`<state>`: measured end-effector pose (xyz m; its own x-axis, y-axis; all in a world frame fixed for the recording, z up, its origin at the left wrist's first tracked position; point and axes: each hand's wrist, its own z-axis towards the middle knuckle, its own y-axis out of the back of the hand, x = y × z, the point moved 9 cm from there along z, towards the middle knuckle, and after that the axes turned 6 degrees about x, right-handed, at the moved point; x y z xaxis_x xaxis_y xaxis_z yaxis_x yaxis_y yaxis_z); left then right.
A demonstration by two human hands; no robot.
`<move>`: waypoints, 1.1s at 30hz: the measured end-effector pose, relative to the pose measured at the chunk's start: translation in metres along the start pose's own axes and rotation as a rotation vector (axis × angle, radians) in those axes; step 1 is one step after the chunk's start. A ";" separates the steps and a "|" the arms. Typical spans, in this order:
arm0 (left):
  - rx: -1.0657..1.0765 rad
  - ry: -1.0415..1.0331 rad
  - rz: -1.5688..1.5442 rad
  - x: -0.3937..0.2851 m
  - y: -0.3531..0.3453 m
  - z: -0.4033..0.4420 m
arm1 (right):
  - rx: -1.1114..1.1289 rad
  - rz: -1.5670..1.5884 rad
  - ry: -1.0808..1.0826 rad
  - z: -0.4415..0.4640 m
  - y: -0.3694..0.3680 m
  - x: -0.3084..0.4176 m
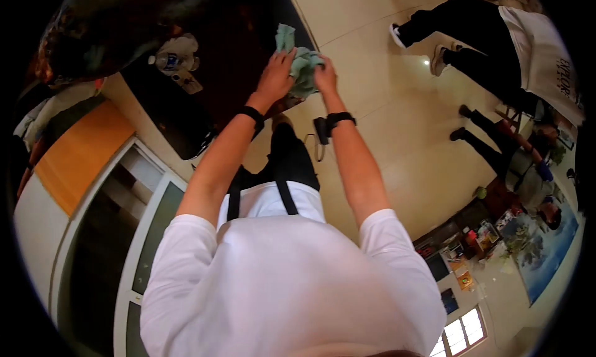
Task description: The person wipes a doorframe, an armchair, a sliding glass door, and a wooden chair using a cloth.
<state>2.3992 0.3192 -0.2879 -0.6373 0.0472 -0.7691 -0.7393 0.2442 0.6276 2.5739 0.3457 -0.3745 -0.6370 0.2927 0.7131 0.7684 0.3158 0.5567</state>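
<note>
A crumpled pale green cloth (304, 71) hangs between my two hands, near the corner of a dark table. My left hand (275, 78) grips it from the left, and a loose end of the cloth sticks up past the fingers. On the other side, my right hand (325, 75) holds the cloth's right edge with curled fingers. Black bands circle both wrists, and a dark strap dangles by the right one. Parts of the fingers are hidden by the folds.
On the dark table (230, 53) lie a clear plastic bottle (167, 62) and a small pale item (187, 82). Tiled floor (379, 109) stretches to the right, where people in dark trousers (459, 31) are. A white-framed glass door (149, 227) stands at the left.
</note>
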 end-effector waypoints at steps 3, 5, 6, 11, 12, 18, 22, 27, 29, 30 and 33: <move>0.060 0.033 0.133 0.020 -0.024 0.012 | 0.074 -0.073 0.068 0.005 -0.024 0.020; 0.158 0.061 0.018 0.035 -0.048 0.016 | 0.104 -0.141 0.084 0.000 -0.024 0.014; 0.162 0.063 0.018 0.032 -0.052 0.017 | 0.106 -0.139 0.081 0.000 -0.016 0.011; 0.313 0.081 0.124 -0.004 -0.090 0.008 | 0.272 -0.199 -0.103 -0.020 0.010 -0.034; 0.401 0.094 0.081 -0.006 -0.101 0.002 | 0.276 -0.191 -0.100 -0.023 0.014 -0.042; 0.488 0.178 0.168 -0.006 -0.100 0.002 | 0.221 -0.266 -0.221 -0.025 0.030 -0.073; 0.382 0.174 0.200 0.014 -0.069 0.033 | -0.029 -0.161 -0.093 0.023 0.045 -0.033; -0.041 0.183 0.295 0.042 0.020 0.085 | -0.063 -0.022 0.209 0.104 0.023 0.045; -0.068 0.220 0.324 0.062 0.031 0.093 | 0.058 -0.076 0.201 0.123 -0.001 0.067; 0.016 0.209 0.222 0.071 0.026 0.097 | 0.162 -0.129 0.197 0.129 -0.018 0.070; 0.093 0.159 0.093 0.074 0.008 0.091 | 0.181 -0.173 0.144 0.131 -0.032 0.061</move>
<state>2.3655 0.4125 -0.3504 -0.7338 -0.0783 -0.6749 -0.6569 0.3351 0.6754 2.5020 0.4717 -0.4048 -0.7324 0.0936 0.6744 0.6172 0.5094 0.5996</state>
